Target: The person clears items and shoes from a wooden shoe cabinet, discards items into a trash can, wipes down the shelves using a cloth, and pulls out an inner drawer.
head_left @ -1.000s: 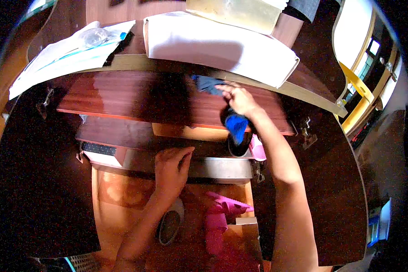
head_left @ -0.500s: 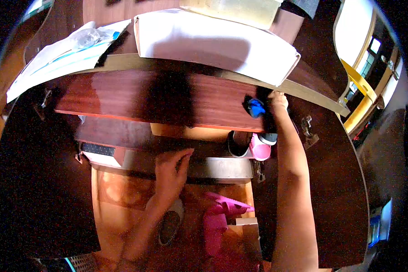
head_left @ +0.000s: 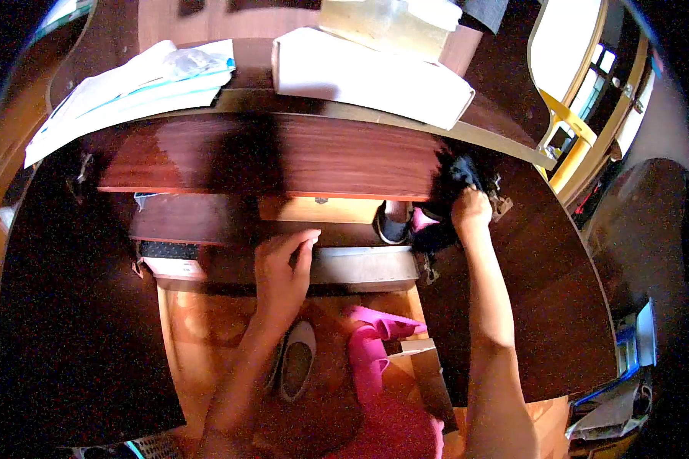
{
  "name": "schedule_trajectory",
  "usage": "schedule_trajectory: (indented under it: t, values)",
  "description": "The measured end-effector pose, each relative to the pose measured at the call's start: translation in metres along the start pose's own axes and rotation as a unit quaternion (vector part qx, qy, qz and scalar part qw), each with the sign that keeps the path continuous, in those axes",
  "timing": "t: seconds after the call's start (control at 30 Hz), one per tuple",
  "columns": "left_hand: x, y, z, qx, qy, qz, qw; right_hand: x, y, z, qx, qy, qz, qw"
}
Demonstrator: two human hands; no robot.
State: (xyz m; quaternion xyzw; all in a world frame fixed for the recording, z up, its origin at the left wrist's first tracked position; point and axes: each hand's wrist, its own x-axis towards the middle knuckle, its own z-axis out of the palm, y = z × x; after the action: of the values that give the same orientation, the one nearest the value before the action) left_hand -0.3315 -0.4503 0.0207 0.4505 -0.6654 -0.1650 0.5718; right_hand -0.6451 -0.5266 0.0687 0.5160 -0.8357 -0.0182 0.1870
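Note:
My right hand (head_left: 472, 213) is closed around a black, fluffy duster (head_left: 455, 170) at the right end of a reddish-brown wooden board (head_left: 360, 159). Its dark tufts spread over the board's end and hang below it. Under the board, a dark shoe with a pale rim (head_left: 393, 224) stands on a shelf, and a pink item (head_left: 422, 219) beside it is partly covered by the tufts. My left hand (head_left: 282, 264) hovers in front of the lower shelf, thumb and fingertips drawn together, with nothing visible in them.
Dark cabinet doors (head_left: 76, 306) stand open on both sides. On top lie a white box (head_left: 367, 76), a plastic container (head_left: 390, 27) and papers (head_left: 130, 96). Below are a pale slip-on shoe (head_left: 297, 363), a pink plastic thing (head_left: 369, 356) and a small carton (head_left: 429, 367).
My right hand has moved down from the board's upper edge, and the black tufts now show over its end. The blue part seen there before is hidden. My left hand has shifted slightly.

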Motion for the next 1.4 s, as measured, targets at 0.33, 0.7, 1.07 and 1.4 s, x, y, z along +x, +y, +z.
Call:
schedule_trajectory:
  t: [0.33, 0.7, 1.07, 1.4]
  values:
    - [0.014, -0.023, -0.036, 0.002, 0.035, -0.101, 0.994, 0.030, -0.015, -0.003, 0.191, 0.233, -0.097, 0.949]
    - [0.019, -0.092, -0.080, 0.021, 0.149, -0.090, 0.985, 0.014, -0.121, 0.004, 0.269, 0.104, -0.255, 0.923]
    - [0.019, -0.108, -0.122, -0.079, 0.245, -0.135, 0.957, -0.024, -0.425, -0.052, 0.478, 0.088, -0.512, 0.708]
    - [0.019, -0.112, -0.113, -0.114, 0.259, -0.153, 0.947, 0.044, -0.437, -0.035, 0.331, 0.010, -0.514, 0.792]
